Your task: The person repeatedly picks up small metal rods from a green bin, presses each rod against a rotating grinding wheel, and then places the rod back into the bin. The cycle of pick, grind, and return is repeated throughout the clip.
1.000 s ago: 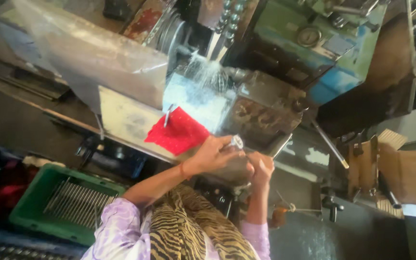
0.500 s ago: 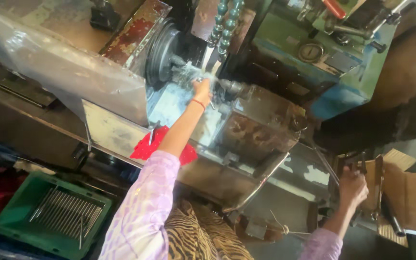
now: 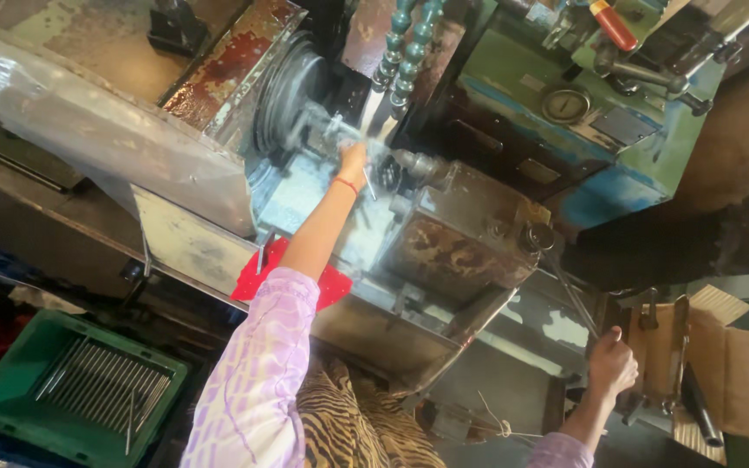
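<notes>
Left hand [image 3: 353, 160] at grey round lathe chuck [image 3: 292, 100], wet, worn.

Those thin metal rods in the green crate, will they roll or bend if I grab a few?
The metal rods look round and bare, so probably prone to rolling and slipping. They lie straight side by side, so likely stiff, though thin. The green crate walls should contain them.
</notes>
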